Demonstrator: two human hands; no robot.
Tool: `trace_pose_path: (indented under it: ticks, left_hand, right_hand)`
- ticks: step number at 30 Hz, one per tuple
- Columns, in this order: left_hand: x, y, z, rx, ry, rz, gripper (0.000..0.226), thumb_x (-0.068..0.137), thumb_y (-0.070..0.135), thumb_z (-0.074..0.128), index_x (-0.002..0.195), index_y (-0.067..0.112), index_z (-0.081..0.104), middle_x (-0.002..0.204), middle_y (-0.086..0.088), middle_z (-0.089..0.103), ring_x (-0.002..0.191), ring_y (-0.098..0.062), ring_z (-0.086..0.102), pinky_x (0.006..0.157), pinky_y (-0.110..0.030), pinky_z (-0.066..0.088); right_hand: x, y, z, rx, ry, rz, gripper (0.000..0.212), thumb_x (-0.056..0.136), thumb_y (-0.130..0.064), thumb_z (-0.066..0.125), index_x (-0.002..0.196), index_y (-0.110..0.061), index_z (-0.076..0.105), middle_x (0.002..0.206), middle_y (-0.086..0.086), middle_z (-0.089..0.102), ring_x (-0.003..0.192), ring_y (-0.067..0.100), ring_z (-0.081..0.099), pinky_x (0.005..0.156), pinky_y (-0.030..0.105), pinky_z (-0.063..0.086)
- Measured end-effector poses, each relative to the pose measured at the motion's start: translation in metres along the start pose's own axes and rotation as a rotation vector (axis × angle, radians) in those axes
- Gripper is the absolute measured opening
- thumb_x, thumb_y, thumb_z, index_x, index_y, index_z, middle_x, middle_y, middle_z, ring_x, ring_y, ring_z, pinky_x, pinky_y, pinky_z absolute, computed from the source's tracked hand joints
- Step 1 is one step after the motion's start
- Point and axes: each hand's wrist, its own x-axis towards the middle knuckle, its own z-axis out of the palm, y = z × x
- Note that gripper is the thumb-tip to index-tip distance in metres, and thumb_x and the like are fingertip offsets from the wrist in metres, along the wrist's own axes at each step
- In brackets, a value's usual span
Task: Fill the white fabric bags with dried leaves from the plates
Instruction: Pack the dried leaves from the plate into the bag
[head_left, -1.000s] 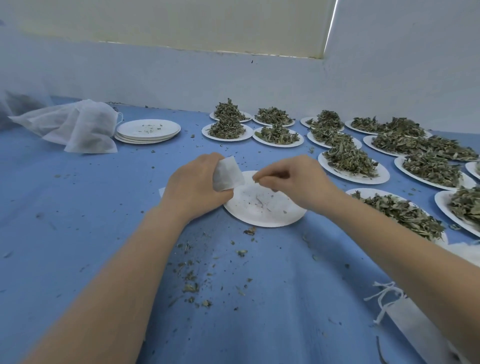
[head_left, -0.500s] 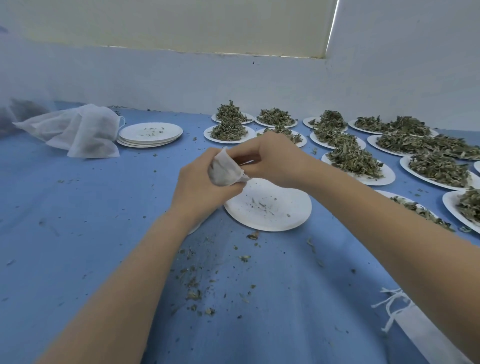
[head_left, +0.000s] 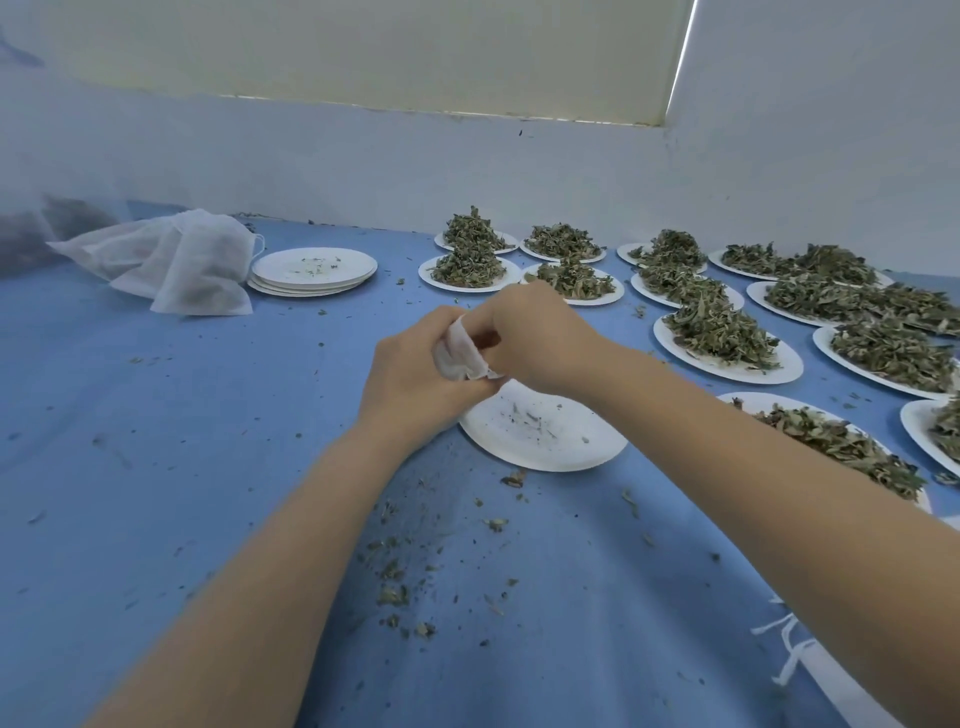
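Gripping a small white fabric bag (head_left: 460, 356) between them, the left hand (head_left: 410, 374) wraps round its body while the right hand (head_left: 535, 338) pinches at its mouth, probably pushing in the last crumbs or drawing it closed. The bag hangs just above the near-empty paper plate (head_left: 545, 431) at mid-worktop, so that any spill would land there. Its cloth looks thin, soft and crumpled, bulging slightly. Only flecks and stems remain on that plate. Toward the right and far edges of the blue worktop (head_left: 156, 441), paper plates carry loose, curled heaps of dried leaves (head_left: 719, 327), brittle-looking and grey-green. Near the far left corner, emptied plates (head_left: 314, 267) stand stacked beside a pile of filled bags (head_left: 171, 260). Leaf crumbs litter the near worktop.
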Motion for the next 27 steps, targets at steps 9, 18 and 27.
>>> trace_pose_path:
  ticks: [9,18,27]
  left_hand:
    - [0.002,-0.016,-0.014,0.238,-0.229,-0.056,0.051,0.057,0.044,0.081,0.099,0.039,0.052,0.087,0.018,0.060,0.081,0.002,0.054,0.059,-0.018,0.041]
    - [-0.002,-0.016,-0.018,0.313,-0.194,-0.122,0.034,0.071,0.036,0.071,0.097,0.034,0.048,0.082,0.020,0.053,0.074,0.005,0.047,0.056,-0.018,0.034]
    - [-0.004,-0.013,-0.026,0.292,-0.072,-0.217,0.032,0.075,0.032,0.068,0.097,0.029,0.046,0.089,0.011,0.054,0.083,-0.012,0.048,0.056,-0.022,0.033]
  right_hand:
    - [-0.032,0.023,0.002,0.456,0.106,0.084,0.021,0.088,-0.013,0.060,0.099,-0.026,0.072,0.080,-0.028,0.063,0.076,-0.013,0.060,0.070,0.003,0.042]
    - [-0.068,0.044,0.026,0.066,-0.175,0.541,0.131,0.042,-0.083,0.066,0.148,-0.029,0.009,0.151,0.005,0.020,0.139,0.029,0.019,0.108,0.048,0.022]
    - [-0.059,0.045,0.034,0.115,-0.104,0.535,0.142,0.027,-0.090,0.058,0.146,-0.028,0.011,0.138,0.010,0.034,0.129,0.032,0.031,0.103,0.046,0.030]
